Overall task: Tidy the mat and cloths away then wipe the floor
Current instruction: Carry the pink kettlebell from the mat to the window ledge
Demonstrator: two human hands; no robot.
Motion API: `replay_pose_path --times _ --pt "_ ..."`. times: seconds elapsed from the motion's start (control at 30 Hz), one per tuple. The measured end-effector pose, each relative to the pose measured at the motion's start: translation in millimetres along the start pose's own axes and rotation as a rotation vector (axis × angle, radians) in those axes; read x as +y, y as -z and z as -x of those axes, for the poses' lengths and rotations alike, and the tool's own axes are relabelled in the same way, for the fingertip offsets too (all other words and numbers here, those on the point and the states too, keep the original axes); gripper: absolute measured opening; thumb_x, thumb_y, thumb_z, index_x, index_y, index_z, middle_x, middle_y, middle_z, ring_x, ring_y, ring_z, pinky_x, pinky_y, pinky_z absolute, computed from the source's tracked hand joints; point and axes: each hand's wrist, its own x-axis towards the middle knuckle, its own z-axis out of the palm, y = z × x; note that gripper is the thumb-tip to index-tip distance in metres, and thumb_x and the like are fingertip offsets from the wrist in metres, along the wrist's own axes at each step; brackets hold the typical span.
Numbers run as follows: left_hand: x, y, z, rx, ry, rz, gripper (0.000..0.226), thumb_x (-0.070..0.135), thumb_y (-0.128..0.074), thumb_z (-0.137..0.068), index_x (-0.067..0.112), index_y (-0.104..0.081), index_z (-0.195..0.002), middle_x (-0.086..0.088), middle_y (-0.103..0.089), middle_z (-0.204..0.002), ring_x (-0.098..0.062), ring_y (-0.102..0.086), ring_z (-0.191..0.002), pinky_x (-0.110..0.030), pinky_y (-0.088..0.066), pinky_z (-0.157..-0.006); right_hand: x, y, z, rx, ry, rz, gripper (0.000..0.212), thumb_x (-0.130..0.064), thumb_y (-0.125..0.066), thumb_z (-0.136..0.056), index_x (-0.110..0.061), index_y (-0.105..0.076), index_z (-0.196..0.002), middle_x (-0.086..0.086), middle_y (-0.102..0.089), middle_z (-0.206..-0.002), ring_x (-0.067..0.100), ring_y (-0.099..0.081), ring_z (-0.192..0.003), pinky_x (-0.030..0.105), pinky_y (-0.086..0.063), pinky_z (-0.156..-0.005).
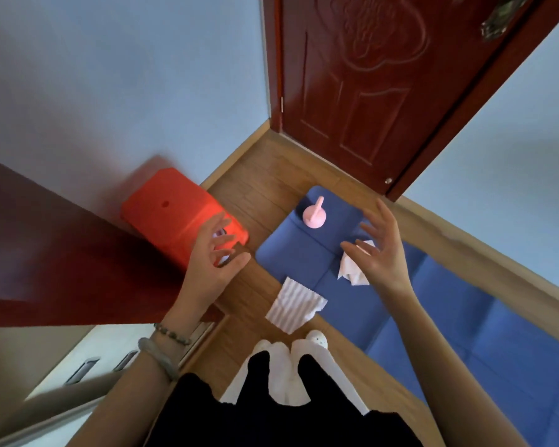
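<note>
A blue mat (307, 256) lies on the wooden floor and runs off to the lower right. On its far end stands a small pink kettlebell (314, 214). A crumpled white cloth (352, 269) lies on the mat, partly hidden under my right hand (378, 250), which hovers above it with fingers spread and holds nothing. A pink-and-white striped cloth (294, 304) lies flat, half on the mat's edge and half on the floor. My left hand (212, 259) hangs in the air over the red stool's corner, fingers loosely spread, holding nothing.
A red plastic stool (175, 211) stands at the wall to the left of the mat. A dark wooden tabletop (46, 253) fills the left side, with white drawers below it. A dark red door (368, 91) stands behind the mat. My feet in white slippers (291, 346) stand by the striped cloth.
</note>
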Motion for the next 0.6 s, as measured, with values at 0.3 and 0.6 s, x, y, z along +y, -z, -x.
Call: replay_pose_path --times 0.3,0.6 --pt "-21.5 -44.5 -66.8 -0.098 0.087 -0.010 0.077 0.019 -0.074 -0.066 0.024 -0.040 -0.135 0.012 -0.051 -0.128 -0.002 -0.057 -0.105 -0.016 -0.047 -0.083 22.8 11.7 -50.3 -0.007 -0.064 0.054 0.085 -0.008 -0.074 -0.079 -0.024 -0.025 -0.146 0.000 -0.042 -0.141 0.009 -0.046 -0.121 0.011 -0.045 -0.085" --pt "-54.3 -89.8 -149.9 -0.284 0.171 0.001 0.089 0.035 -0.077 -0.059 0.027 -0.035 -0.137 0.004 -0.050 -0.135 -0.001 -0.049 -0.122 -0.017 -0.040 -0.095 58.6 16.7 -111.5 -0.021 -0.158 0.088 0.086 -0.009 -0.074 -0.079 -0.025 -0.024 -0.146 -0.003 -0.042 -0.136 0.009 -0.047 -0.118 0.007 -0.041 -0.082"
